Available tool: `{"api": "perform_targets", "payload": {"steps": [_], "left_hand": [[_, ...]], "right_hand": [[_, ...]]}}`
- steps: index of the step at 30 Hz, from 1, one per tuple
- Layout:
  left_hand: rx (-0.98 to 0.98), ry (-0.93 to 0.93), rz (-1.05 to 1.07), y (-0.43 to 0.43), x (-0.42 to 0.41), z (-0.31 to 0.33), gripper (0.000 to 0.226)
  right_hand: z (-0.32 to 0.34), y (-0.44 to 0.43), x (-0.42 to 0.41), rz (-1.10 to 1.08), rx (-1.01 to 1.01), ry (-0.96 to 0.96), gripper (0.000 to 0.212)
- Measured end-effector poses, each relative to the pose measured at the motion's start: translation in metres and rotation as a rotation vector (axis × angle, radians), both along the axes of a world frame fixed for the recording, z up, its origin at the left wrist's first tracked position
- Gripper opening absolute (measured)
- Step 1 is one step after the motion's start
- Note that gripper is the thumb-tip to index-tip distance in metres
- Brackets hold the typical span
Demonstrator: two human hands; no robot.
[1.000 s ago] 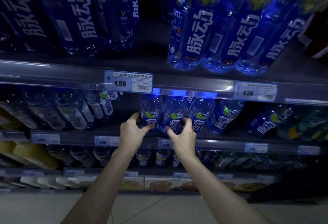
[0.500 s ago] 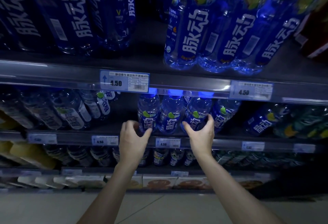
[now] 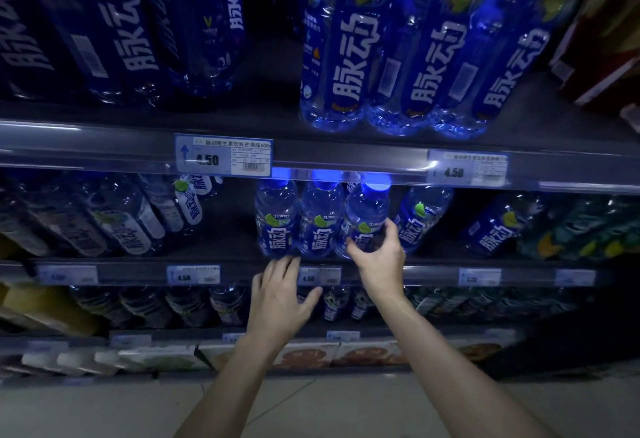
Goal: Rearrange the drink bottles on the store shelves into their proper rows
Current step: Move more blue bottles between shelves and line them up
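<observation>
Three blue drink bottles stand side by side at the front of the middle shelf [image 3: 433, 262]: a left one [image 3: 276, 217], a middle one [image 3: 320, 219] and a right one [image 3: 367, 214]. My right hand [image 3: 379, 255] grips the right bottle low on its body, thumb on the left side and fingers round the right. My left hand [image 3: 278, 295] hangs below the shelf edge with relaxed fingers, its fingertips just under the left bottle, holding nothing. A fourth blue bottle [image 3: 420, 217] leans further right.
Large blue bottles [image 3: 349, 53] fill the top shelf above a 4.50 price tag [image 3: 223, 158]. Tilted bottles [image 3: 145, 215] lie at the middle shelf's left, green-labelled bottles [image 3: 575, 229] at its right. Lower shelves hold small bottles [image 3: 221, 302] and flat boxes [image 3: 304, 354]. Grey floor lies below.
My right hand has moved up and closed round the right bottle. My left hand has dropped from the bottles to below the shelf edge and shifted right.
</observation>
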State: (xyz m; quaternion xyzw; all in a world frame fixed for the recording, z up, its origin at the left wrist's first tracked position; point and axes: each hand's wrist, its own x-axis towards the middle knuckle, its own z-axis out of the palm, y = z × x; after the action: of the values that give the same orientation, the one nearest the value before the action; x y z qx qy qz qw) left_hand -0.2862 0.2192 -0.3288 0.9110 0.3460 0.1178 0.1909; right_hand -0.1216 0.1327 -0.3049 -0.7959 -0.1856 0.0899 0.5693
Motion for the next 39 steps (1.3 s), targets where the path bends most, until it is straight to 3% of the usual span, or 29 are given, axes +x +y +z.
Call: {"api": "perform_targets", "payload": {"steps": [13, 19, 22, 31, 39], "left_hand": [[-0.008, 0.020, 0.016, -0.015, 0.015, 0.002, 0.067], [0.004, -0.016, -0.052, -0.047, 0.046, 0.006, 0.065], [0.026, 0.008, -0.095, -0.063, 0.065, 0.006, 0.066], [0.051, 0.102, -0.099, -0.092, 0.099, -0.002, 0.074], [0.100, 0.118, -0.051, -0.094, 0.104, -0.004, 0.075]], "right_hand": [[0.006, -0.015, 0.003, 0.077, -0.095, -0.029, 0.084], [0.010, -0.048, 0.027, -0.068, -0.077, -0.200, 0.048], [0.011, -0.059, 0.043, -0.136, -0.089, -0.221, 0.040], [0.013, -0.064, 0.078, -0.124, -0.105, -0.138, 0.075], [0.011, -0.057, 0.087, -0.072, -0.042, -0.107, 0.067]]}}
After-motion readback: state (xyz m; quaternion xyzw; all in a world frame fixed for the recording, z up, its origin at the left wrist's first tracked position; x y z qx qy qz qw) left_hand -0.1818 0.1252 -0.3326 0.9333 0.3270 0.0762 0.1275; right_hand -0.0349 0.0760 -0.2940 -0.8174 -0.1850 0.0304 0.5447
